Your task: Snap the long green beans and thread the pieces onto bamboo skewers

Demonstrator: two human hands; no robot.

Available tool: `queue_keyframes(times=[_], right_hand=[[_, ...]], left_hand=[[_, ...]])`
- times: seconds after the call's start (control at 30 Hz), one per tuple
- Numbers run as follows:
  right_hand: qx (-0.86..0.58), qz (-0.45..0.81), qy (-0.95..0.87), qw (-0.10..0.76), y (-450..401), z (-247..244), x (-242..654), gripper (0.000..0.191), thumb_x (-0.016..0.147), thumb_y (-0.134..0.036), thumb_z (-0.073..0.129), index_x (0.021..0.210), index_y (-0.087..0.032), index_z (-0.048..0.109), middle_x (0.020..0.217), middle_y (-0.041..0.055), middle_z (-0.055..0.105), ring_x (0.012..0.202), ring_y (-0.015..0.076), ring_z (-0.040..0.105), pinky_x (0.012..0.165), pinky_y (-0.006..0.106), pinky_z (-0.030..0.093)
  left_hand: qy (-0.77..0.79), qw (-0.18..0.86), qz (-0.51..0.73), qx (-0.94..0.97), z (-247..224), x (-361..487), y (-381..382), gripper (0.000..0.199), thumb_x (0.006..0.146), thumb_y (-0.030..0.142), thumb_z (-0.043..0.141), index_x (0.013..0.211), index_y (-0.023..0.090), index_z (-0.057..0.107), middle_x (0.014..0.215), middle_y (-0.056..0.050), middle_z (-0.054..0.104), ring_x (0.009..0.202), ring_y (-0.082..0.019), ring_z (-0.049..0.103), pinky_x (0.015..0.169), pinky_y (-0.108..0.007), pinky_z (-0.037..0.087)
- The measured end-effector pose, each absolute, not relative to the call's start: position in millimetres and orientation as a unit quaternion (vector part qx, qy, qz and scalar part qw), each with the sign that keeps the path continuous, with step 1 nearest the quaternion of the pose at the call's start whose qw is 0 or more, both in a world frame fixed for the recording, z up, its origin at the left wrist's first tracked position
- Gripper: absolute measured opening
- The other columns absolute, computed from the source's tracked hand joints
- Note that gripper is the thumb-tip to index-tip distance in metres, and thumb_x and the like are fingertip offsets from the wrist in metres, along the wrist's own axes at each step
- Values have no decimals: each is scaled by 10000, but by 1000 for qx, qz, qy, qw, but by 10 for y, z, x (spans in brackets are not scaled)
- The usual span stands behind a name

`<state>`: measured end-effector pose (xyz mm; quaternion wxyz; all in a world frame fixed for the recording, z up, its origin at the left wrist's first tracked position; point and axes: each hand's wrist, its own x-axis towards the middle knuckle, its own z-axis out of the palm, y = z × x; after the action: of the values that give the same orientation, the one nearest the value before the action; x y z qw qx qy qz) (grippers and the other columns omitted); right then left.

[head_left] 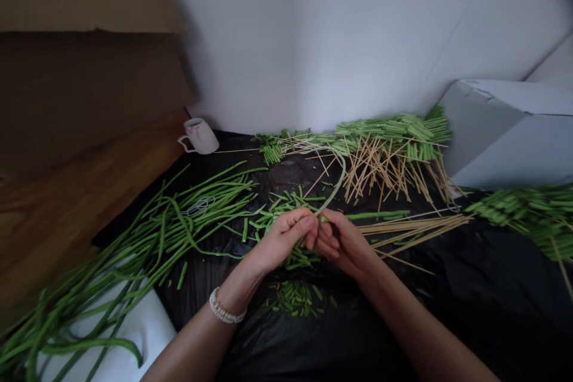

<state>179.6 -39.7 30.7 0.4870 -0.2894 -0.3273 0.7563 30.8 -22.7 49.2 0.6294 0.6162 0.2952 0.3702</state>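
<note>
My left hand (pixel 286 236) and my right hand (pixel 344 242) meet at the middle of the view, fingers closed on one long green bean (pixel 339 182). Its free length curves up and away above my hands; the part between my fingers is mostly hidden. Just beneath and behind my hands lies a heap of cut bean pieces (pixel 280 209). Closer to me is a small pile of short bean ends (pixel 298 299). On the left spreads a bundle of whole long beans (pixel 152 239). Wooden skewers (pixel 416 225) lie to the right of my right hand.
Skewered beans (pixel 398 128) are stacked along the wall, more skewered beans (pixel 532 209) at far right. A white mug (pixel 200 136) stands at the back left, a white box (pixel 505 131) at right. Black plastic sheeting (pixel 358 334) covers the work surface. A cardboard box (pixel 89 83) stands left.
</note>
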Motion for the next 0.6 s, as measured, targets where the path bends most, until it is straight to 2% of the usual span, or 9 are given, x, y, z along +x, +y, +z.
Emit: queue_keyframes(times=[0.17, 0.3, 0.43, 0.53, 0.6], right_hand=[[-252, 768, -365, 462, -398, 321, 1840, 474, 886, -428, 524, 485, -197, 419, 368, -94, 294, 317, 48, 261, 382, 217, 184], [-324, 718, -506, 352, -449, 302, 1826, 510, 905, -463, 513, 477, -190, 461, 360, -82, 336, 313, 46, 271, 353, 210, 170], [-389, 648, -590, 282, -486, 282, 1782, 443, 891, -343, 524, 477, -193, 475, 378, -69, 388, 332, 52, 340, 345, 196, 219], [-401, 628, -600, 291, -496, 249, 1741, 394, 850, -243, 557, 471, -200, 462, 378, -75, 371, 329, 50, 328, 327, 190, 210], [-405, 621, -592, 316, -496, 229, 1725, 355, 838, -248, 593, 507, -203, 474, 403, -74, 398, 335, 49, 332, 318, 190, 208]], left_hand=[[264, 721, 426, 478, 505, 289, -187, 343, 881, 454, 586, 709, 166, 516, 571, 26, 478, 543, -97, 437, 559, -224, 338], [327, 706, 402, 482, 526, 250, -171, 347, 847, 488, 621, 792, 146, 603, 566, 54, 445, 459, -54, 360, 463, -198, 256], [388, 654, 312, 570, 528, 249, -205, 353, 702, 427, 779, 890, 141, 690, 648, 16, 596, 519, -81, 494, 495, -205, 353], [403, 643, 289, 584, 522, 264, -231, 330, 660, 366, 815, 878, 149, 697, 589, 29, 585, 492, -92, 507, 484, -215, 366], [405, 639, 294, 584, 520, 270, -235, 278, 673, 341, 805, 842, 152, 693, 597, 24, 599, 500, -98, 524, 494, -221, 385]])
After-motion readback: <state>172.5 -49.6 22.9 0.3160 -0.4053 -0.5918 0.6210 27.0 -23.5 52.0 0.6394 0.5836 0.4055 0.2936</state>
